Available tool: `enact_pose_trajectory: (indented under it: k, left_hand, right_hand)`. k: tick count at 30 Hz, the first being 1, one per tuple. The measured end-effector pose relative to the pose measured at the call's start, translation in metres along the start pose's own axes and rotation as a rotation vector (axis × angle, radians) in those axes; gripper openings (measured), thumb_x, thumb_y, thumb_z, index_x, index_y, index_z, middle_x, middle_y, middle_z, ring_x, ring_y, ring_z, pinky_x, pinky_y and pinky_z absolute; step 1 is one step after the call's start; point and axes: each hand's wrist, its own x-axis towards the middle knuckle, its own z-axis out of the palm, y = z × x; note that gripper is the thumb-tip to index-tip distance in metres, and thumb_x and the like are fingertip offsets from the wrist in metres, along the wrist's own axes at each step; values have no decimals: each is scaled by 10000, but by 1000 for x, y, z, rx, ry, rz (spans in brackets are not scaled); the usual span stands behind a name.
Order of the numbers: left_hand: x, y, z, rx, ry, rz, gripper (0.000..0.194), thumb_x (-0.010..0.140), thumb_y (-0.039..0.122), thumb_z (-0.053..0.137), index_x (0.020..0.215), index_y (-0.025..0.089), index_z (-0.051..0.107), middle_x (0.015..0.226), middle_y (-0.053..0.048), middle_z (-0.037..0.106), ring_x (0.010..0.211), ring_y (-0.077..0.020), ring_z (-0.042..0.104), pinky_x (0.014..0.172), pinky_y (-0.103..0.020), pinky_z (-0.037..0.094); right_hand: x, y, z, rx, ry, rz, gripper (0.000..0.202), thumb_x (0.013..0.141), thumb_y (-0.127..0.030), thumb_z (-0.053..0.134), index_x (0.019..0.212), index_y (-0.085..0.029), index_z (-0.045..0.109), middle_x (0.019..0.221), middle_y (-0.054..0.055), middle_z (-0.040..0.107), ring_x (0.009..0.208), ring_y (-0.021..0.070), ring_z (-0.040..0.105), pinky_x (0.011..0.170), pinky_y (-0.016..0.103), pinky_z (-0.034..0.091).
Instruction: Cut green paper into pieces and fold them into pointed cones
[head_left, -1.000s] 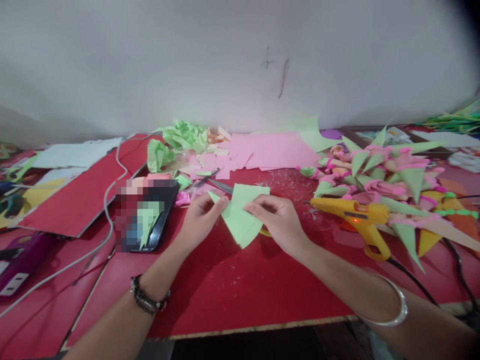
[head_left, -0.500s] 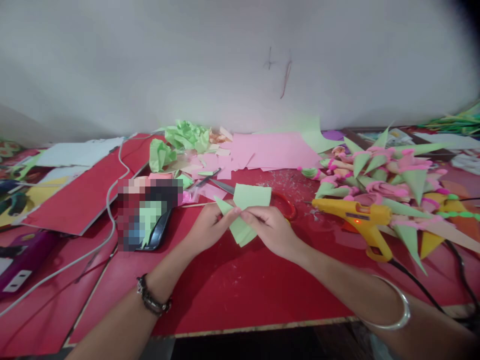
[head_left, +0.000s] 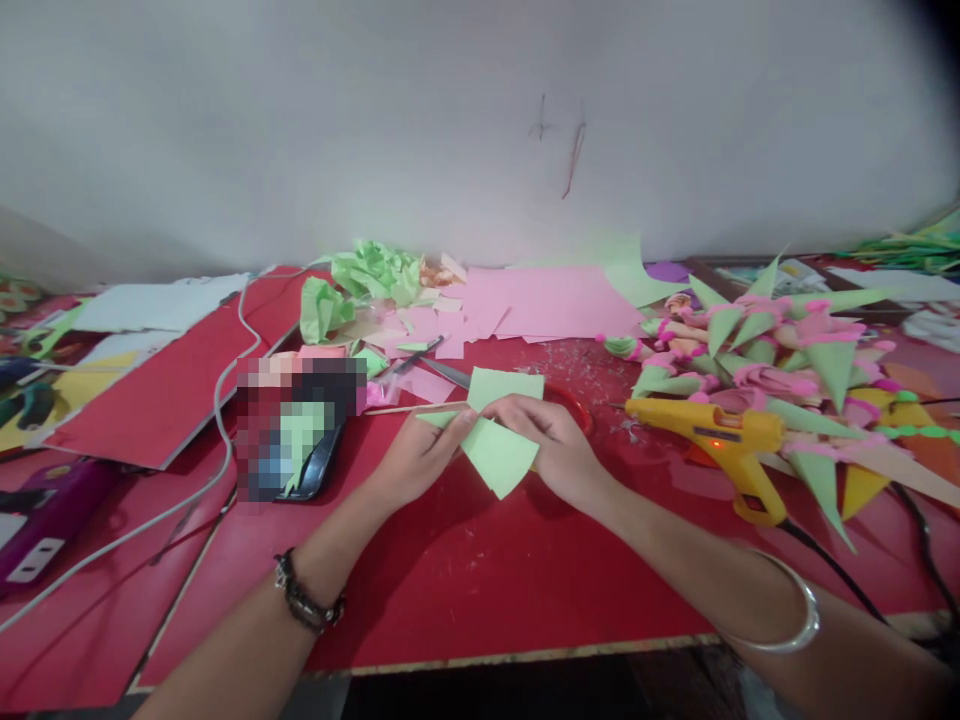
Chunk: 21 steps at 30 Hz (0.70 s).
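Though close, both hands (head_left: 421,455) (head_left: 561,445) aslant inward

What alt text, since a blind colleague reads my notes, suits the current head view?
A left hand and right hand hold green paper over a red table. To the right lie a yellow glue gun and pink-and-green paper shapes; pink sheets lie behind, by the wall.
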Motion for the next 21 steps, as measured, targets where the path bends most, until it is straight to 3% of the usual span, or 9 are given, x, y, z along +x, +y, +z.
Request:
enact_pose_trajectory:
  k: [3,6,9,13,21]
  left_hand:
    - [1,0,-1,78,-11,20,353,857,344,357,544,181,349,503,56,303,463,-76,307,455,-202,266]
    - [3,-1,-1,136,24,59,302,824,338,438,574,169,449,534,40,430,508,-89,399,486,-202,306]
    - [4,-2,-2,141,144,62,184,799,317,492,707,167,544,669,9,561,595,-108,484,531,-204,349]
    - [4,-2,-3,131,278,57,194,820,287,461,679,170,524,601,32,518,546,-93,445,518,-200,334]
    - [6,-2,-2,38,354,-95,348,845,315,435,528,174,404,453,65,389,427,-68,354,456,-203,283]
  right_hand:
    - [-2,-2,1,28,-71,30,357,849,-435,344,704,-196,568,658,1,561,654,128,533,631,259,413]
    - [-2,-1,2,-113,-160,45,225,808,-364,453,666,-195,498,574,-43,432,537,95,423,510,221,341]
    - [-2,0,3,-196,-184,44,212,800,-303,474,626,-196,416,535,-71,319,477,73,305,457,212,259]
    - [-3,0,4,-179,-188,49,208,813,-294,456,639,-197,398,538,-75,307,472,69,286,447,206,239]
    - [-1,-3,4,-224,-154,29,209,805,-269,455,616,-192,411,537,-71,329,481,72,298,479,212,259]
